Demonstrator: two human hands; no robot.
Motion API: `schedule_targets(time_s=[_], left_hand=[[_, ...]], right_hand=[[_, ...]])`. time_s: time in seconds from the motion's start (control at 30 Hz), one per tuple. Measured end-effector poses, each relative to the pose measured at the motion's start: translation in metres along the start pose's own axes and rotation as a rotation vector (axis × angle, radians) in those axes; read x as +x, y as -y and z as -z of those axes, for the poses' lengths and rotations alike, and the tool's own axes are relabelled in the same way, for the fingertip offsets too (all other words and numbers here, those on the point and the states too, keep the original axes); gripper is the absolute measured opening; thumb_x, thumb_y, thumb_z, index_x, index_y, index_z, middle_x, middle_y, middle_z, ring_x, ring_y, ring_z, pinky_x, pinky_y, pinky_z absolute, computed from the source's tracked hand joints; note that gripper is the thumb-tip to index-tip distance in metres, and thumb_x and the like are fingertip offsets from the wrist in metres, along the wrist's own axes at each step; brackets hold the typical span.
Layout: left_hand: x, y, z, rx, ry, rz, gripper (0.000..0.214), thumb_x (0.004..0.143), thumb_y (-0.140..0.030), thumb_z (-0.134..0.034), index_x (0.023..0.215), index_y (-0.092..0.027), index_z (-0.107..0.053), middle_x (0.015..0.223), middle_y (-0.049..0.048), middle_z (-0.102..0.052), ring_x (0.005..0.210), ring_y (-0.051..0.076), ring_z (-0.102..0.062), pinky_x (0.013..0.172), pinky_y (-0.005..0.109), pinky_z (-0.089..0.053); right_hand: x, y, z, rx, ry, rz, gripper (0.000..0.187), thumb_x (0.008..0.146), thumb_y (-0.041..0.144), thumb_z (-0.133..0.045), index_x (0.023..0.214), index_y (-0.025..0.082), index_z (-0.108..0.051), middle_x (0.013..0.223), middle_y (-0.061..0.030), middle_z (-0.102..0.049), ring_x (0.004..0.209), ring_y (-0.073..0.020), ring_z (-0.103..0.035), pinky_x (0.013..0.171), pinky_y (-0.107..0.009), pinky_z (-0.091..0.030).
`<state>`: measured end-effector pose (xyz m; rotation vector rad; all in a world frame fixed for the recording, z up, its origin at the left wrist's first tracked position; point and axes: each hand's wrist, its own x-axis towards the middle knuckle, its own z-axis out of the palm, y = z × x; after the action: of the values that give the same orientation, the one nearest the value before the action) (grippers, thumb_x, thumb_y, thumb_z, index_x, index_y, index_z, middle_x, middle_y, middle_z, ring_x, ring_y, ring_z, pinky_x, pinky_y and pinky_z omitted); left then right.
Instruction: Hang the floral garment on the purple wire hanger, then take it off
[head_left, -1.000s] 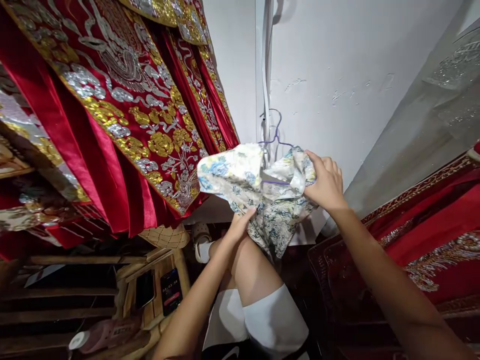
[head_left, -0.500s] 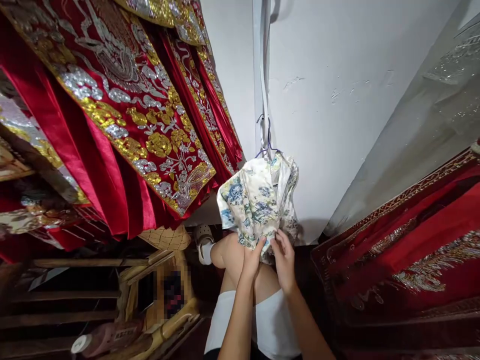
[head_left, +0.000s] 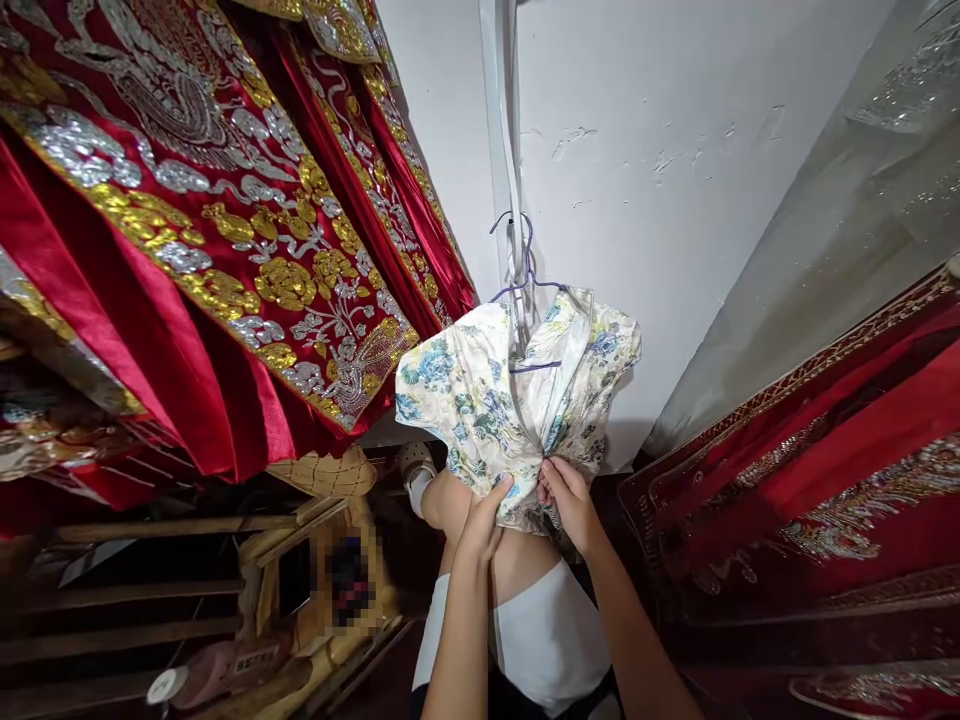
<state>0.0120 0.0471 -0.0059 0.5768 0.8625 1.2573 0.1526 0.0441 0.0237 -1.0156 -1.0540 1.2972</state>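
Bimanually, the floral garment (head_left: 472, 400) on the purple hanger (head_left: 537, 367) is gripped low at the front, fingers of left hand (head_left: 482, 518) and right hand (head_left: 570, 500) closed on it.

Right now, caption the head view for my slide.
Left hand and right hand hold a floral top on a purple hanger.

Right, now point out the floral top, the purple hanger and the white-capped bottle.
Floral top (head_left: 480, 410): head view, on the front panel at picture left.
Purple hanger (head_left: 529, 270): head view, on the neck below its hook.
White-capped bottle (head_left: 221, 670): head view, on its body.
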Motion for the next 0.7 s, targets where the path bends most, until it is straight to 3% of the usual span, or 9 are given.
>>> schedule_targets(time_s=[0.1,0.17,0.33,0.43,0.5,0.57,0.63,0.7], left_hand=[[0.000,0.003,-0.004,-0.044,-0.019,-0.002,0.083,0.062,-0.044,-0.092,0.136,-0.018,-0.063,0.130,0.0148,-0.072,0.131,0.037,-0.062,0.118,0.049,-0.045],[0.000,0.004,-0.004,-0.031,-0.080,-0.075,0.078,0.065,-0.043,-0.091,0.135,-0.020,-0.063,0.130,0.0135,-0.072,0.132,0.036,-0.061,0.120,0.048,-0.042],[0.001,0.006,0.004,0.306,-0.417,-0.545,0.081,0.074,-0.045,-0.085,0.143,-0.023,-0.049,0.145,0.0143,-0.058,0.140,0.034,-0.051,0.119,0.045,-0.039],[-0.002,0.006,0.004,0.552,-0.517,-0.799,0.073,0.081,-0.044,-0.079,0.142,-0.024,-0.045,0.154,0.0163,-0.044,0.139,0.031,-0.048,0.114,0.045,-0.041],[-0.006,0.006,-0.002,0.708,-0.435,-0.876,0.052,0.086,-0.041,-0.075,0.130,-0.024,-0.055,0.151,0.0159,-0.046,0.135,0.030,-0.050,0.108,0.042,-0.044],[-0.010,0.009,-0.013,0.780,-0.266,-0.848,0.032,0.090,-0.040,-0.070,0.116,-0.022,-0.064,0.141,0.0153,-0.053,0.126,0.028,-0.056,0.100,0.039,-0.048],[-0.013,0.013,-0.024,0.734,-0.138,-0.776,0.026,0.094,-0.042,-0.065,0.109,-0.021,-0.067,0.129,0.0140,-0.059,0.112,0.025,-0.061,0.093,0.036,-0.051],[-0.015,0.017,-0.032,0.631,-0.088,-0.704,0.027,0.096,-0.044,-0.063,0.110,-0.021,-0.066,0.110,0.0101,-0.063,0.096,0.020,-0.063,0.087,0.032,-0.051]], right_hand=[[-0.002,0.005,-0.002,-0.003,0.014,0.025,0.044,0.087,0.062,-0.064,0.067,0.024,-0.054,0.060,0.0016,-0.049,0.058,-0.0168,-0.046,0.056,-0.031,-0.039],[-0.001,0.009,0.001,-0.015,-0.004,0.033,0.042,0.088,0.057,-0.063,0.065,0.023,-0.052,0.058,0.0023,-0.048,0.056,-0.0152,-0.044,0.056,-0.030,-0.037],[-0.001,0.016,0.010,-0.047,-0.089,-0.003,0.039,0.085,0.049,-0.062,0.059,0.024,-0.045,0.051,0.0039,-0.043,0.051,-0.0129,-0.039,0.052,-0.028,-0.032],[-0.001,0.016,0.009,-0.040,-0.063,-0.027,0.038,0.082,0.048,-0.062,0.059,0.024,-0.044,0.050,0.0045,-0.042,0.049,-0.0126,-0.039,0.050,-0.028,-0.032],[-0.001,0.013,0.005,-0.018,-0.030,-0.052,0.036,0.080,0.048,-0.062,0.059,0.024,-0.046,0.049,0.0049,-0.043,0.048,-0.0118,-0.039,0.049,-0.027,-0.031],[-0.002,0.011,0.000,0.001,0.020,-0.071,0.034,0.079,0.047,-0.062,0.059,0.023,-0.048,0.048,0.0051,-0.044,0.046,-0.0108,-0.038,0.049,-0.027,-0.031],[-0.002,0.009,-0.003,0.006,0.070,-0.082,0.032,0.078,0.045,-0.062,0.059,0.023,-0.050,0.047,0.0053,-0.044,0.045,-0.0101,-0.039,0.049,-0.026,-0.031],[-0.002,0.010,-0.004,-0.004,0.097,-0.089,0.029,0.077,0.043,-0.063,0.059,0.022,-0.053,0.046,0.0054,-0.046,0.045,-0.0099,-0.040,0.049,-0.025,-0.031]])
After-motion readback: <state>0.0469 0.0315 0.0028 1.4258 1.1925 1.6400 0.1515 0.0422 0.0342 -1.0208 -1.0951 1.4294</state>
